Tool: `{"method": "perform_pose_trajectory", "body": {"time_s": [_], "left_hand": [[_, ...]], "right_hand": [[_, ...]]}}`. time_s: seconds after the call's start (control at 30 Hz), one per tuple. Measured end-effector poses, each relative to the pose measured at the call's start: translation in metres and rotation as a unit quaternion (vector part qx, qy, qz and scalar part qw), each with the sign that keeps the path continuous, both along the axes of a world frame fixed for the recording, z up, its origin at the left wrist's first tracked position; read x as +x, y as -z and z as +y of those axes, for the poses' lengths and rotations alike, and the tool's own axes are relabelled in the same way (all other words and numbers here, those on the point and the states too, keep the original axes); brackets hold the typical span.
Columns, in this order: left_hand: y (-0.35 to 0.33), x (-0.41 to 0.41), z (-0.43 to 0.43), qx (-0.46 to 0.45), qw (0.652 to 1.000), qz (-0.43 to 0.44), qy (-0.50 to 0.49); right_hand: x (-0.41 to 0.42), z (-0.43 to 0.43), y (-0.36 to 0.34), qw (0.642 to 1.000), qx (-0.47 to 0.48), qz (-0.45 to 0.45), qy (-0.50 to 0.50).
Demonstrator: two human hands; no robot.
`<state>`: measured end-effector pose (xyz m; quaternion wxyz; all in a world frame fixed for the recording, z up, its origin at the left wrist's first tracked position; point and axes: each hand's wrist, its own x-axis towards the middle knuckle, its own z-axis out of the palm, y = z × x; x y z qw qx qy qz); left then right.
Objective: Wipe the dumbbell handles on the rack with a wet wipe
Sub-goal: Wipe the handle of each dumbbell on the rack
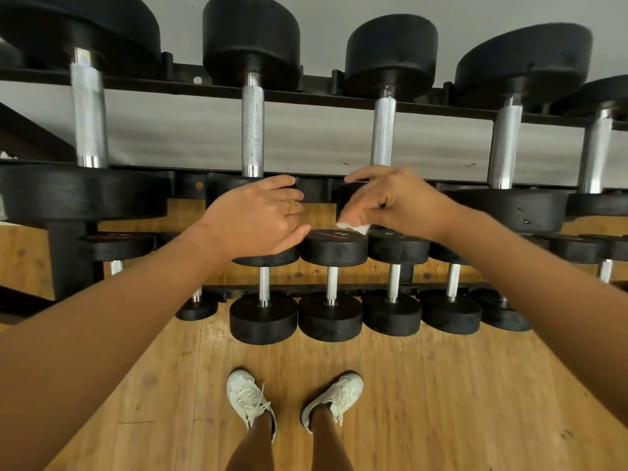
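Just before the front rail of the black steel rack (316, 195), the left hand (258, 215) hovers empty with fingers loosely straight, while the right hand (390, 202) beside it pinches a small crumpled white wet wipe (353, 227) under its fingertips. Beyond the hands run knurled silver dumbbell handles (253, 127), with wide bare gaps between them. Below the hands, small black round-headed dumbbells (331, 249) sit packed almost edge to edge, and open wooden floor (441, 385) lies nearer the person.
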<state>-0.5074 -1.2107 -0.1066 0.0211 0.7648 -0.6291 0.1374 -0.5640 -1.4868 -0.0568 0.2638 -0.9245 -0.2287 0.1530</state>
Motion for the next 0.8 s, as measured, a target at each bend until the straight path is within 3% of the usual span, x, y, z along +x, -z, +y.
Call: {"method": "perform_pose_trajectory", "body": {"time_s": [0.17,0.3,0.4,0.5,0.57,0.63,0.8], "left_hand": [[-0.003,-0.002,-0.001,-0.001,1.0,0.002,-0.001],[-0.004,-0.002,0.001,0.001,1.0,0.003,0.002],[-0.007,-0.003,-0.001,-0.006,1.0,0.001,0.002],[-0.009,-0.004,-0.001,0.001,1.0,0.01,-0.003],[-0.009,-0.004,-0.001,-0.002,1.0,0.01,-0.007],[-0.007,-0.004,-0.002,-0.008,1.0,0.009,-0.011],[-0.009,-0.006,-0.003,-0.005,1.0,-0.004,-0.016]], "right_hand": [[-0.02,0.011,0.014,0.975,0.007,-0.19,0.111],[-0.074,-0.005,0.023,0.9,0.022,-0.31,0.304],[-0.1,0.001,0.033,0.836,0.086,-0.234,0.489],[-0.099,0.008,0.042,0.717,0.239,-0.119,0.645],[-0.098,0.018,0.045,0.662,0.285,-0.086,0.688],[-0.102,0.027,0.044,0.648,0.311,-0.091,0.689],[-0.094,0.005,0.051,0.663,0.318,-0.066,0.674]]}}
